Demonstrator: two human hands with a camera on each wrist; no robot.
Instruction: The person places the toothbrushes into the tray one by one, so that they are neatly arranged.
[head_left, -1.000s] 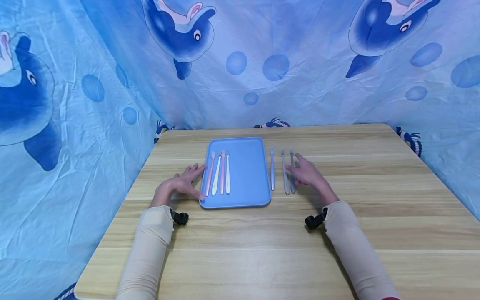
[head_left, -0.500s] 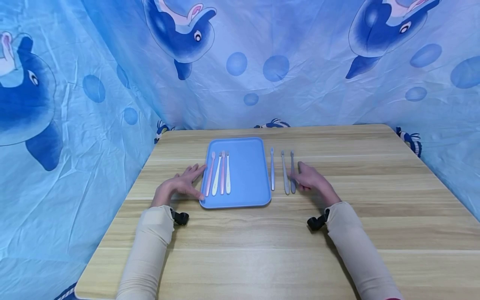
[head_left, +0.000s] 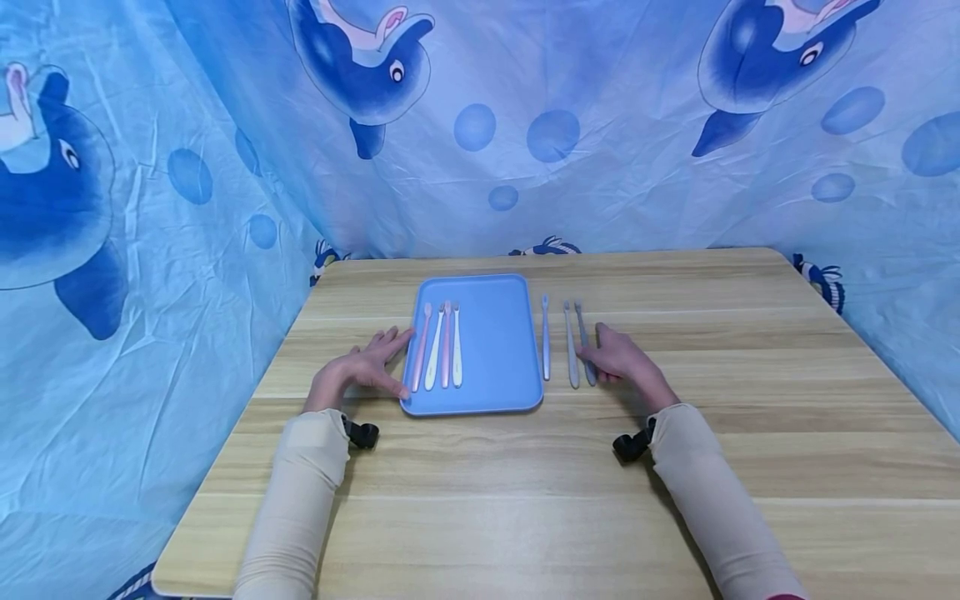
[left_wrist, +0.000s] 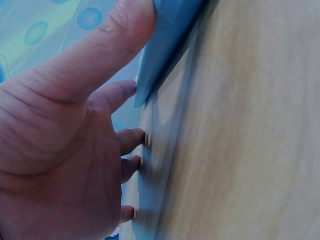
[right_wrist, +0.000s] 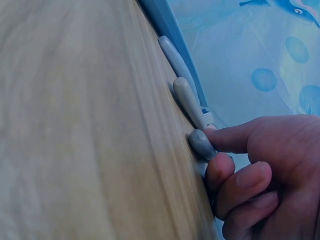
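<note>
Pinching the dark grey toothbrush between thumb and fingers, the right hand was to the right of the blue tray. Nearer the tray's right edge lay a lighter grey toothbrush and a pale blue toothbrush. The left hand, spread wide, touched the tray's left edge. Inside the tray's left half lay two pink toothbrushes and two white toothbrushes.

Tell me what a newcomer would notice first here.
Probably the big dolphins on the blue cloth behind the table. Next, the blue tray, the left hand at its left edge and pink and white toothbrushes in its left half. Then the right hand, pinching a gray toothbrush right of the tray.
</note>
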